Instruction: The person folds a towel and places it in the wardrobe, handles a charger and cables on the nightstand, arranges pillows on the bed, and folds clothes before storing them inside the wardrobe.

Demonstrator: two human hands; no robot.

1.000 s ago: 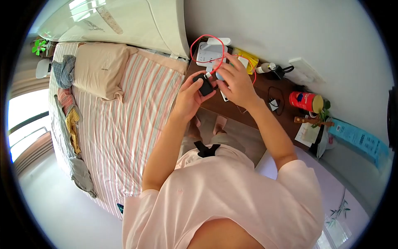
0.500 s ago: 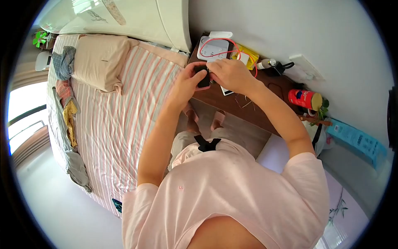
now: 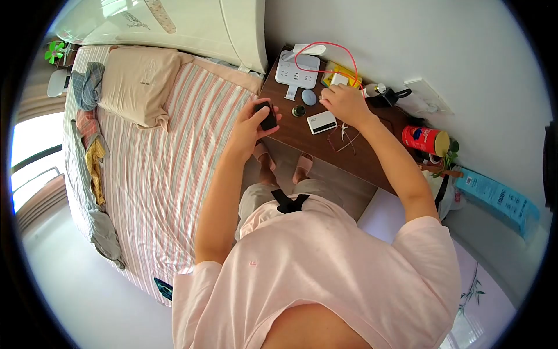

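Note:
My left hand (image 3: 256,125) is wrapped around a small black rectangular device (image 3: 268,116), with the thumb lying across it near the bed's edge. Over the bedside table, my right hand (image 3: 344,103) has its fingers pinched together. A red cable (image 3: 353,58) loops above that hand and passes behind it; the fingers appear to hold its end, which is hidden. Just beyond the knuckles sits a white charger block (image 3: 339,79). Below the right fingers lie a white card-like box (image 3: 321,123), a round pale-blue disc (image 3: 308,97) and a small dark round jar (image 3: 299,110).
A white power strip (image 3: 297,71) stands at the table's back, beside a yellow packet (image 3: 351,72). Glasses (image 3: 342,139) rest near the front edge of the brown table (image 3: 363,157). Rightward are a red can (image 3: 426,139) and a blue box (image 3: 499,195). The striped bed (image 3: 157,174) is left.
My hands have moved apart: the left went left and slightly down with the black device, the right moved right, away from it. The red cable's loop shifted to the right.

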